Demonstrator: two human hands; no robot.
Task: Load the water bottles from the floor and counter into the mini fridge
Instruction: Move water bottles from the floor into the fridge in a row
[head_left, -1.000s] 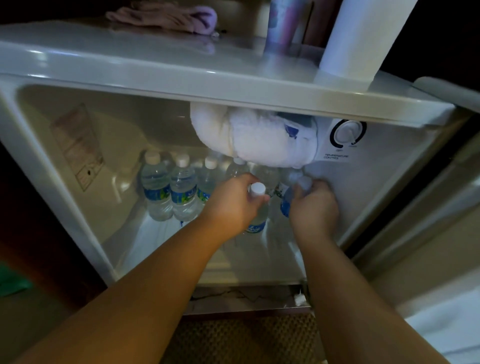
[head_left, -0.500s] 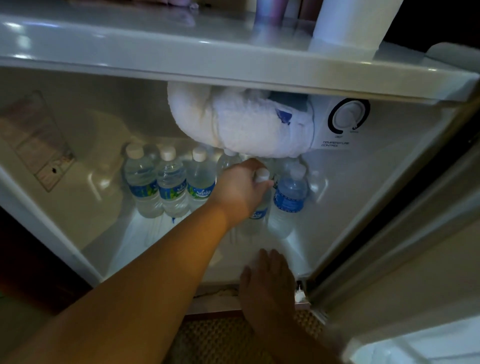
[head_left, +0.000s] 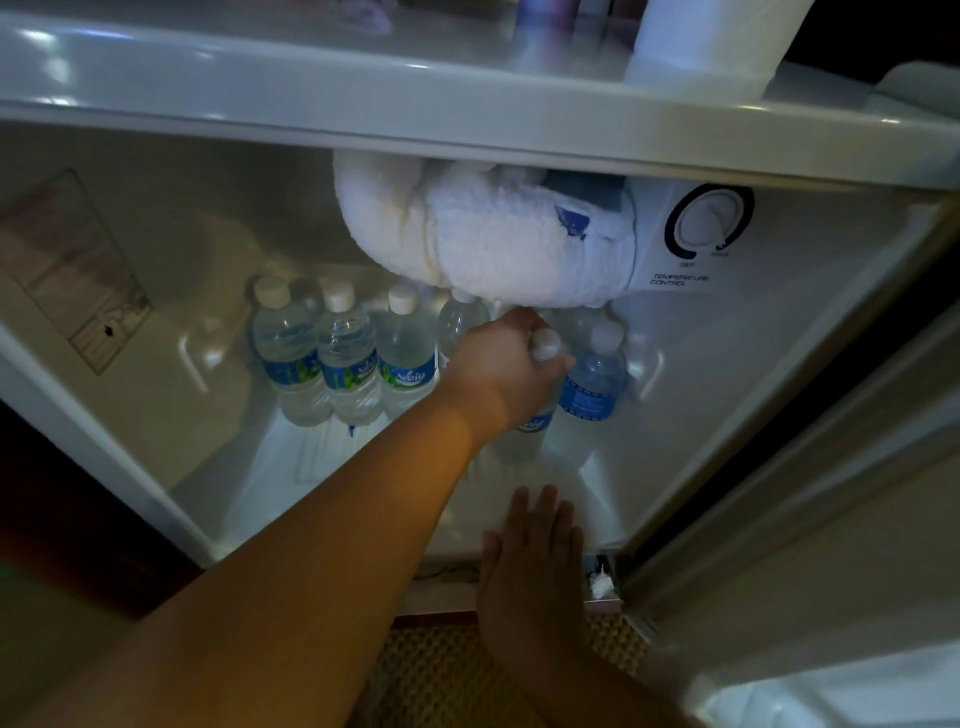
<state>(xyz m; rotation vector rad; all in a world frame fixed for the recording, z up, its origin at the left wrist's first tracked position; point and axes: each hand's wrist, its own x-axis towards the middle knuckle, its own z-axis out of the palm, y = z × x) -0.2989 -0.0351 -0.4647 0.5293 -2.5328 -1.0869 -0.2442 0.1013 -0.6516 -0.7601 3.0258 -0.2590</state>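
Note:
The open mini fridge (head_left: 156, 457) holds several small water bottles with white caps. Three of them (head_left: 343, 358) stand in a row at the back left. My left hand (head_left: 501, 366) reaches deep inside and grips a white-capped bottle (head_left: 543, 347) near its neck. Just right of it stands a bottle with a dark blue label (head_left: 592, 384), free of any hand. More bottles stand behind, partly hidden under the frost lump. My right hand (head_left: 537, 551) lies flat with straight fingers on the fridge's front bottom edge, holding nothing.
A thick lump of white frost (head_left: 483, 239) hangs from the fridge's ceiling beside the temperature control dial (head_left: 711, 221). A white paper roll (head_left: 711, 36) stands on the fridge top. The open door (head_left: 831, 519) is at the right. A woven mat (head_left: 441, 670) covers the floor below.
My right hand let go of the blue-label bottle and drew back to the fridge's front edge, where it stays. My left hand keeps its grip on its bottle, set slightly deeper.

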